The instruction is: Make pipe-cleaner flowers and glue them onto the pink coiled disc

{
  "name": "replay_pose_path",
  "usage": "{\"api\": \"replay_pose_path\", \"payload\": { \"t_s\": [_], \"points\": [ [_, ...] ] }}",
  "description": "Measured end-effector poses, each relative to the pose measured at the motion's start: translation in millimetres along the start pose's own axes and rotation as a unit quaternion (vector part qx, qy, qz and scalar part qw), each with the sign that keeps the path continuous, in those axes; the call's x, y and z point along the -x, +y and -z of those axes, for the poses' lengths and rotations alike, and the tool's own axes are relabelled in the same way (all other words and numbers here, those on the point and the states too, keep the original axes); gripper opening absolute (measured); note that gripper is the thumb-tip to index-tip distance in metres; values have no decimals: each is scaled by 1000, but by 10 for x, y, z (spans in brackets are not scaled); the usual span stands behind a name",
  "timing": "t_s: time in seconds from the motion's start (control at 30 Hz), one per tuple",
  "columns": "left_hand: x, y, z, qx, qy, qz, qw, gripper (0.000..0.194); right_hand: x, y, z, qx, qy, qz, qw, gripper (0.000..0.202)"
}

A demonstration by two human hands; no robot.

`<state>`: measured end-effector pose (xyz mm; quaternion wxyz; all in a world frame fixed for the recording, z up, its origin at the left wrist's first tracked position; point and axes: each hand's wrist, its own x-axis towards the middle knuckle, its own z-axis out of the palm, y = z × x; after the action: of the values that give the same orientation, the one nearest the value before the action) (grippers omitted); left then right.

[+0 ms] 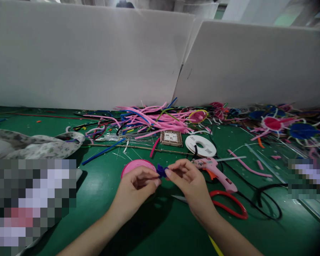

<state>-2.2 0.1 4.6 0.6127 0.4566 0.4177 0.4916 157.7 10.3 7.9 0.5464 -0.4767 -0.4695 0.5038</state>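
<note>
Between my two hands is a small dark blue fuzzy piece, bent into a compact shape. My left hand pinches its left side with thumb and fingers. On its right side, my right hand closes thumb and forefinger on it. A round pink disc lies on the table just behind my left hand, partly covered by it. Red-handled scissors lie under my right wrist, their blade tip pointing left. Just behind my right hand rests a pink glue gun with an orange trigger.
A heap of pink pipe cleaners lies on the green table by the white panels. Nearby are a white spool and a small square box. Patterned cloth is at left; black cable loops at right.
</note>
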Motion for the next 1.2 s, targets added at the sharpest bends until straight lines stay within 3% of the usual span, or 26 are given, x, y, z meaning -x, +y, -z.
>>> {"api": "replay_pose_path", "payload": {
  "t_s": [0.1, 0.23, 0.33, 0.4, 0.47, 0.53, 0.63, 0.73, 0.9, 1.2],
  "points": [
    [-11, 40, 18, 9, 17, -14, 1000, 9, -15, -20, 24, 2, -28, -22, 999, 22],
    [-24, 8, 53, 22, -9, 2, 1000, 21, -25, -23, 32, 19, -65, -24, 997, 19],
    [-35, -26, 71, 32, -17, 33, 999, 28, -24, -30, 38, 46, -77, 16, 996, 17],
    [-42, -19, 72, 43, -10, 46, 998, 24, -19, -49, 51, 111, -89, 88, 986, 13],
    [-45, 6, 67, 50, -5, 55, 997, 21, -12, -70, 70, 212, -81, 204, 952, 12],
    [-43, 27, 60, 54, -1, 58, 997, 18, -3, -75, 84, 301, -60, 319, 897, 17],
    [-36, 17, 54, 65, 8, 48, 997, 15, 18, -41, 77, 353, -52, 409, 840, 27],
    [-37, -18, 46, 80, 11, 52, 995, 16, 57, -8, 43, 362, -73, 422, 828, 34],
    [-52, -28, 35, 96, 0, 34, 995, 19, 109, -35, 16, 344, -96, 417, 836, 32],
    [9, -30, 41, -14, -23, -57, 998, 29, 140, 6, 1, 381, -55, 450, 806, 28]
  ]
}}
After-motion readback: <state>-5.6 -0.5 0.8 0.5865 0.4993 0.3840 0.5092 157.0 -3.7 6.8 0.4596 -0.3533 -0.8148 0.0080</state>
